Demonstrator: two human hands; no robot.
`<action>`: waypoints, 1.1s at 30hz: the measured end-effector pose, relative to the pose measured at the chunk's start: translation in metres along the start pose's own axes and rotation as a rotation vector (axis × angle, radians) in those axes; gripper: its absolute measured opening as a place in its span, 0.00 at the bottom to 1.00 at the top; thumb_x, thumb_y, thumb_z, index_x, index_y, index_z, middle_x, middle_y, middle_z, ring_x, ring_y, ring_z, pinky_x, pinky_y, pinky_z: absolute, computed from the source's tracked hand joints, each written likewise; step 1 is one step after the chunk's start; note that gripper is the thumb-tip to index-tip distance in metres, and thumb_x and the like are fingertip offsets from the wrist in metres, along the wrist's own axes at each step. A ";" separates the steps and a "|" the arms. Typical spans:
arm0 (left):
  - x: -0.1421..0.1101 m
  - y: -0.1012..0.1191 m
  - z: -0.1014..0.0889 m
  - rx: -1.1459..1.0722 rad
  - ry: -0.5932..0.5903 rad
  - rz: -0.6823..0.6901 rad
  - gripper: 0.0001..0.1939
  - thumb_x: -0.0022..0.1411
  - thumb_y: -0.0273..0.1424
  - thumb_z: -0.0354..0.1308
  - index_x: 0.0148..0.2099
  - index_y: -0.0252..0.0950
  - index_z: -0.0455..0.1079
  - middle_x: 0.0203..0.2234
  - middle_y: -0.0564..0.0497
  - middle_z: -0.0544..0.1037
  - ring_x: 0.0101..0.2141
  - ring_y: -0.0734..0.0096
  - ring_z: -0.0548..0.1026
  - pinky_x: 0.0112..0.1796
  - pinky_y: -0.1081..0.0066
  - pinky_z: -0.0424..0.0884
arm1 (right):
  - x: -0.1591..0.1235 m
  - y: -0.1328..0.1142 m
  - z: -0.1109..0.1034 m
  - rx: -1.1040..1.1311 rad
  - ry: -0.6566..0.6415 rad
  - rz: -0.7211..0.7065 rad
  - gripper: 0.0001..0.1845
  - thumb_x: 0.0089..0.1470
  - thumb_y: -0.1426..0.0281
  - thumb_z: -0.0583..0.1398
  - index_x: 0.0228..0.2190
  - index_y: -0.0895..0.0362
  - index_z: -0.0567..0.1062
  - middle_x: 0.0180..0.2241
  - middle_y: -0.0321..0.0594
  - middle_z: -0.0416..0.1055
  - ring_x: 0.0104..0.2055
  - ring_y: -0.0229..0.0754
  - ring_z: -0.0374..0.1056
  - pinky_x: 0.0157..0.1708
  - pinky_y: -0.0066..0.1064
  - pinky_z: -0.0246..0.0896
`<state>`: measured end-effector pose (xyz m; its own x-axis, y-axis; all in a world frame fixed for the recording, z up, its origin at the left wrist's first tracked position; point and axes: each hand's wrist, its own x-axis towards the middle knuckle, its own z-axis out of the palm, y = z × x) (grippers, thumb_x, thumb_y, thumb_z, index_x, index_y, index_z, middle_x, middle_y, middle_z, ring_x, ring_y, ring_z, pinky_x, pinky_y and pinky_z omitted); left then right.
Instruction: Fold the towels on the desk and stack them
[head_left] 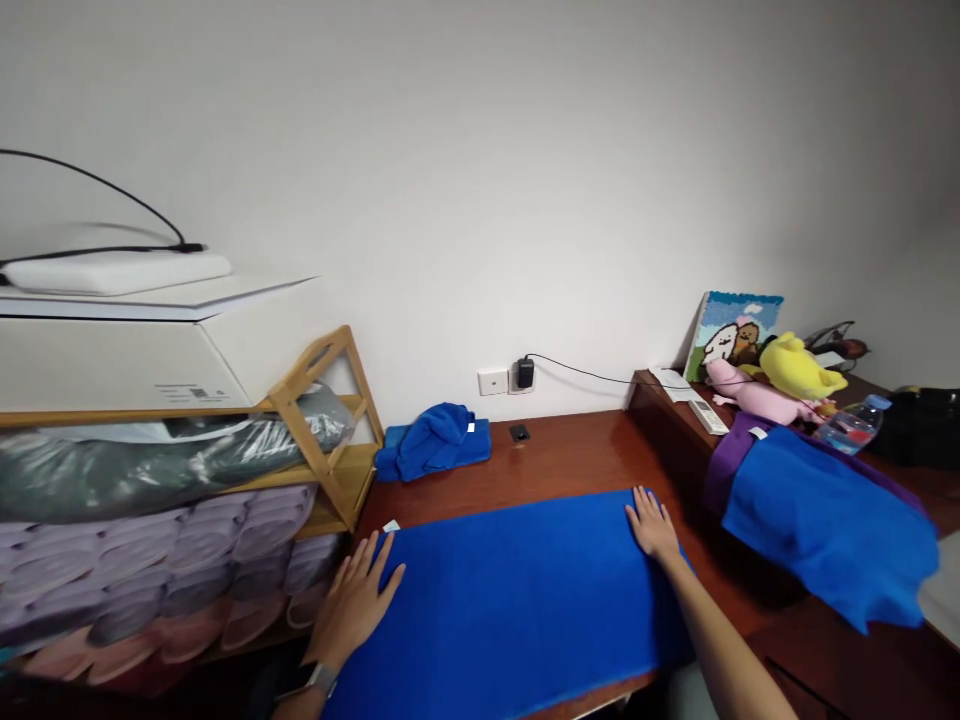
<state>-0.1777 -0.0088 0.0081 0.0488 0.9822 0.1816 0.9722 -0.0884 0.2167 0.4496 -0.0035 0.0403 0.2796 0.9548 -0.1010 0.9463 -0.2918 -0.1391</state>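
Note:
A blue towel (pixel 517 600) lies spread out on the brown wooden desk (pixel 585 450), its near edge reaching the desk's front. My left hand (pixel 356 590) rests with fingers apart on the towel's left side, close to a small white tag (pixel 391 526) at the far left corner. On the far right corner, my right hand (pixel 651 522) lies flat with its fingers stretched out. Neither hand grips anything. Behind the towel, near the wall, a folded blue towel (pixel 480 442) has a crumpled blue towel (pixel 439 435) on top.
At left, a wooden rack (pixel 352 380) holds slippers (pixel 202 540), a plastic-wrapped bundle (pixel 172 460) and a white box (pixel 120 360). To the right, a raised surface carries plush toys (pixel 757 395), a remote (pixel 708 417), a bottle (pixel 855 425) and overhanging blue cloth (pixel 825 520). A charger (pixel 525 373) is plugged into the wall.

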 end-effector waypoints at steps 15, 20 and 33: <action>0.007 0.012 -0.013 0.090 0.136 0.138 0.34 0.75 0.45 0.41 0.73 0.32 0.64 0.71 0.38 0.67 0.70 0.52 0.65 0.71 0.48 0.59 | -0.040 -0.128 -0.012 0.034 0.140 -0.260 0.36 0.70 0.67 0.43 0.74 0.64 0.55 0.76 0.48 0.48 0.79 0.50 0.41 0.77 0.47 0.31; 0.006 0.017 -0.005 0.051 0.092 0.120 0.33 0.75 0.48 0.43 0.74 0.39 0.63 0.73 0.41 0.64 0.71 0.50 0.63 0.70 0.45 0.60 | -0.103 -0.307 0.017 0.249 -0.016 -0.722 0.35 0.74 0.58 0.43 0.75 0.59 0.55 0.76 0.44 0.49 0.79 0.48 0.42 0.77 0.46 0.35; 0.007 0.008 0.005 0.047 0.067 0.071 0.36 0.74 0.52 0.44 0.76 0.41 0.57 0.76 0.40 0.57 0.74 0.52 0.58 0.72 0.46 0.54 | -0.029 -0.143 0.013 0.051 -0.020 -0.287 0.37 0.74 0.55 0.40 0.76 0.56 0.48 0.77 0.42 0.43 0.80 0.46 0.37 0.76 0.48 0.29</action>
<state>-0.1681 -0.0019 0.0063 0.1044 0.9603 0.2586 0.9765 -0.1483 0.1565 0.3043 0.0096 0.0501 -0.0020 0.9976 -0.0698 0.9767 -0.0130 -0.2141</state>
